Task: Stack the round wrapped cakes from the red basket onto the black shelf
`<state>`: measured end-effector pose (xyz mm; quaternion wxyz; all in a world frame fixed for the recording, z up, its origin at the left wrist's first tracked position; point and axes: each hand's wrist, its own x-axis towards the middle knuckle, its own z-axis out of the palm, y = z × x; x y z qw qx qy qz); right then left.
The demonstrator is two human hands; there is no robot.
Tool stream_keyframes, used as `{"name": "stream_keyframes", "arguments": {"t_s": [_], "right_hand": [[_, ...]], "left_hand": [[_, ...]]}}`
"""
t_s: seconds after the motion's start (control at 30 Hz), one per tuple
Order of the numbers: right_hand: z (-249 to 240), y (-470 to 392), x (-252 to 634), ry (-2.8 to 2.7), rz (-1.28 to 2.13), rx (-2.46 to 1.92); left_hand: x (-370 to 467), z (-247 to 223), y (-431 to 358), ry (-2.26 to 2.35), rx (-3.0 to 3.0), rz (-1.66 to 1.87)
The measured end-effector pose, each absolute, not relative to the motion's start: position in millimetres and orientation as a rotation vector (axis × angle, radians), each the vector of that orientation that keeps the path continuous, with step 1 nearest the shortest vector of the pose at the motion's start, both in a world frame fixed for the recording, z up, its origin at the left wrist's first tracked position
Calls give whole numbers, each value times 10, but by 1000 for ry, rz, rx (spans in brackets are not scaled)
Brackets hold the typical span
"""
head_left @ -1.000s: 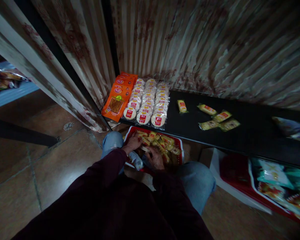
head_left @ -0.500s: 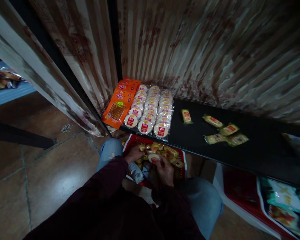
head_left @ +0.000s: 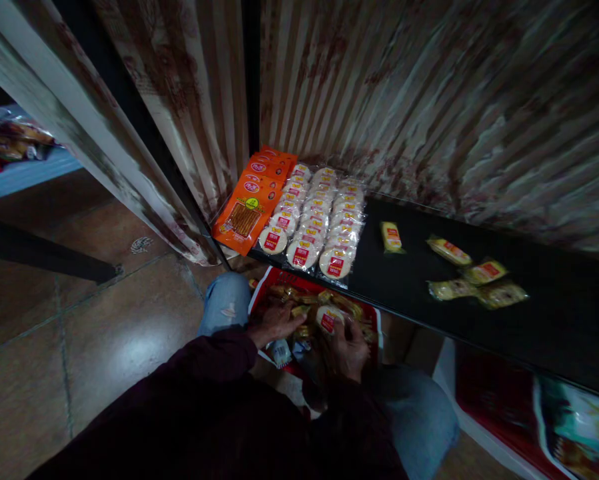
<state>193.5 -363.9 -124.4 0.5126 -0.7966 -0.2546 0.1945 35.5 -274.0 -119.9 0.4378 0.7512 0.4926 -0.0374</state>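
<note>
Between my knees is a red basket [head_left: 378, 331] holding several yellow-wrapped snacks and a blue-white packet [head_left: 280, 353]. My right hand [head_left: 350, 350] grips a round white cracker packet [head_left: 329, 319] over the basket. My left hand [head_left: 278, 322] reaches into the basket's left side, among the yellow packets; whether its fingers hold one is too dim to tell. On the black shelf [head_left: 379, 270] above, round cracker packets [head_left: 303, 252] overlap in three rows, beside orange snack bags [head_left: 246, 212]. Further right on the shelf lie several small yellow packets [head_left: 450, 251].
A pleated patterned curtain [head_left: 329, 87] hangs behind the shelf. Dark metal posts [head_left: 252, 73] rise at the left. A second bin [head_left: 539, 413] with green and red packages stands at the lower right. At far left, another shelf [head_left: 34, 175] bears packaged food.
The view has shifted so the shelf goods sit further right. My left hand has moved over the basket's contents, toward the middle. My right hand still has the round cracker packet.
</note>
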Motion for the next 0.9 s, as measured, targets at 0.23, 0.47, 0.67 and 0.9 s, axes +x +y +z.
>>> {"name": "stream_keyframes", "arguments": {"t_s": [0.23, 0.47, 0.67, 0.9], "right_hand": [[-1340, -3656, 1906, -1061, 515, -2022], [-1153, -3622, 1805, -1537, 120, -1735], [-1282, -3684, 1675, -1665, 96, -1790], [-1408, -3836, 1526, -1752, 265, -1760]], "left_hand": [[379, -1393, -2648, 1231, 1745, -35], [353, -1174, -2658, 1583, 1632, 431], [269, -1091, -2785, 1208, 866, 408], [244, -1214, -2904, 1072, 582, 591]]}}
